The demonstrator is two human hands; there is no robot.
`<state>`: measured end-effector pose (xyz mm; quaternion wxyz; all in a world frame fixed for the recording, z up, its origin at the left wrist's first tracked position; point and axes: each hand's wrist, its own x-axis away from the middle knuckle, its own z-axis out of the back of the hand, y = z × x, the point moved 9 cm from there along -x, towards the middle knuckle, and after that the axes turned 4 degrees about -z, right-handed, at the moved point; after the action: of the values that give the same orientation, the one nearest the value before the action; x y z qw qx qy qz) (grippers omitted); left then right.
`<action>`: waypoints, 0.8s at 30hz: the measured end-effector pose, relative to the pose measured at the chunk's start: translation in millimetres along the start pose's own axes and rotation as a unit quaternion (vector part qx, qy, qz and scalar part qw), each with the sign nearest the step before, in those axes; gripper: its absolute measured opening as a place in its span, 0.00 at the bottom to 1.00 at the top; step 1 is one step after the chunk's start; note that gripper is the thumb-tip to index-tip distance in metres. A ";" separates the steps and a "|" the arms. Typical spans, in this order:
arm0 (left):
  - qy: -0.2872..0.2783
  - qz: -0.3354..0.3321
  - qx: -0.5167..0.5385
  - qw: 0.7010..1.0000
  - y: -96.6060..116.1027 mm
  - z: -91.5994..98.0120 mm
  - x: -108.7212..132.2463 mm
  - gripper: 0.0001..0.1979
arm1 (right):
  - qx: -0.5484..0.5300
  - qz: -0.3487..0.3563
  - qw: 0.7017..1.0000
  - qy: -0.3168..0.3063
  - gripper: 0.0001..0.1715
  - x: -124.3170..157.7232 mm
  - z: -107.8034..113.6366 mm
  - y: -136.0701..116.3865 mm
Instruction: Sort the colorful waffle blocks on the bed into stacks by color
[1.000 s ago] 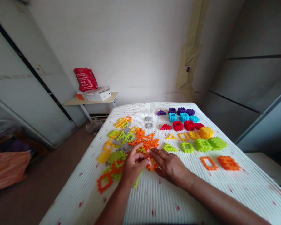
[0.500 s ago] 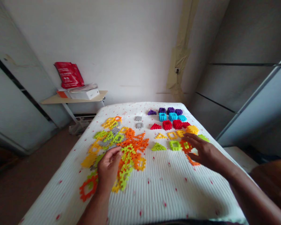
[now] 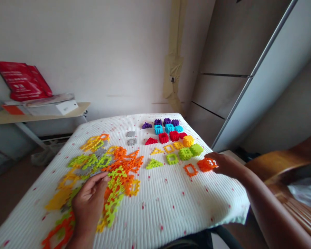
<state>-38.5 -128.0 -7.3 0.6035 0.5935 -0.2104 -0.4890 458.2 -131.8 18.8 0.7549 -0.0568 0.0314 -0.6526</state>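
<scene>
My right hand point(image 3: 224, 165) is at the table's right side, its fingers closed on an orange toothed building piece point(image 3: 206, 164); the fingertips are partly hidden behind it. Just left of it lies an orange square frame piece point(image 3: 190, 170). My left hand point(image 3: 90, 195) rests low over a loose pile, thumb and forefinger pinched together next to green triangle pieces point(image 3: 116, 173). Whatever is between those fingertips is too small to tell. Orange pieces point(image 3: 128, 160) are heaped beyond that hand.
Sorted rows stand further back: purple pieces point(image 3: 167, 121), blue pieces point(image 3: 169, 128), red pieces point(image 3: 163, 138), yellow pieces point(image 3: 188, 140) and green pieces point(image 3: 186, 154). Two grey pieces point(image 3: 131, 142) lie left of them. A wooden chair point(image 3: 280, 173) stands at right, a side table point(image 3: 83, 109) at left.
My right hand has moved right with the orange piece, uncovering the green pieces. My left hand has stayed at the pile in a pinch. The view has swung right.
</scene>
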 end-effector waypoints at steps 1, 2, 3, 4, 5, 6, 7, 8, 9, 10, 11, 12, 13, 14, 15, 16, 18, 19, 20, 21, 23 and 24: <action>0.000 -0.001 -0.003 1.000 -0.1 0.1 -0.4 0.16 | -0.003 0.000 1.000 -0.001 0.35 -1.1 0.2 -2.6; 0.001 -0.002 -0.007 1.000 -0.2 0.2 -0.8 0.16 | -0.004 -0.001 1.000 -0.003 0.35 -2.0 0.7 -5.5; 0.002 -0.003 -0.010 1.000 -0.3 0.2 -1.4 0.16 | -0.006 -0.002 1.000 -0.003 0.35 -2.8 1.5 -8.4; 0.003 -0.005 -0.013 1.000 -0.1 0.3 -2.0 0.16 | -0.007 -0.005 1.000 -0.004 0.34 -3.6 2.3 -11.1; 0.004 -0.008 -0.014 1.000 0.3 0.4 -2.5 0.16 | -0.005 -0.008 1.000 -0.004 0.34 -4.3 2.8 -13.6; 0.004 -0.010 -0.013 1.000 0.9 0.4 -2.8 0.16 | -0.002 -0.010 1.000 -0.003 0.34 -5.0 3.0 -15.8; 0.004 -0.011 -0.010 1.000 1.4 0.2 -2.9 0.16 | 0.004 -0.014 1.000 -0.003 0.33 -5.7 2.5 -17.3; 0.003 -0.009 -0.006 1.000 1.9 0.0 -2.8 0.15 | 0.011 -0.016 1.000 -0.004 0.33 -6.4 1.2 -18.0; 0.001 -0.008 -0.002 1.000 2.5 -0.4 -2.4 0.15 | 0.017 -0.016 1.000 -0.004 0.32 -7.0 -0.6 -18.3; 0.000 -0.007 0.001 1.000 3.4 -0.6 -1.8 0.15 | 0.021 -0.013 1.000 -0.004 0.32 -7.7 -2.9 -18.0; 0.000 -0.007 0.004 1.000 4.6 -0.5 -1.2 0.15 | 0.023 -0.010 1.000 -0.002 0.31 -8.3 -5.5 -16.7; 0.002 -0.011 0.006 1.000 6.2 -0.1 -0.5 0.15 | 0.023 -0.007 1.000 -0.002 0.31 -8.9 -8.7 -14.4; 0.005 -0.017 0.006 1.000 8.0 0.7 0.0 0.15 | 0.024 -0.005 1.000 -0.001 0.31 -9.4 -11.7 -11.4; 0.006 -0.024 0.004 1.000 9.9 1.5 0.3 0.15 | 0.025 -0.001 1.000 0.003 0.31 -9.6 -13.9 -8.4; 0.006 -0.033 -0.001 0.999 11.6 2.4 0.4 0.14 | 0.026 0.002 1.000 0.011 0.31 -9.5 -14.6 -6.0; 0.004 -0.041 -0.010 0.999 13.3 3.2 0.1 0.14 | 0.025 0.009 0.999 0.023 0.32 -9.1 -13.5 -5.1; -0.005 -0.062 -0.036 0.997 17.1 5.1 -1.6 0.12 | 0.018 0.033 0.998 0.058 0.31 -7.1 -5.6 -10.6; -0.012 -0.079 -0.053 0.995 20.3 5.7 -2.6 0.11 | 0.011 0.047 0.996 0.076 0.29 -6.0 -0.1 -17.0; -0.024 -0.103 -0.072 0.992 24.9 5.1 -3.4 0.10 | 0.003 0.060 0.994 0.090 0.27 -5.2 5.1 -25.9; -0.041 -0.133 -0.091 0.986 30.9 2.8 -3.4 0.09 | -0.006 0.074 0.992 0.098 0.25 -5.1 9.1 -37.4; -0.100 -0.205 -0.135 0.964 44.7 -9.4 1.3 0.07 | -0.024 0.103 0.989 0.102 0.21 -7.2 12.0 -67.4; -0.139 -0.239 -0.159 0.948 50.5 -18.8 6.4 0.06 | -0.033 0.122 0.987 0.098 0.19 -9.3 10.4 -85.4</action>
<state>-2.9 -133.0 33.3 0.5202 0.4493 -0.0635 -0.7235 374.3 -134.2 39.7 0.8199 -0.0127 0.1333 -0.5567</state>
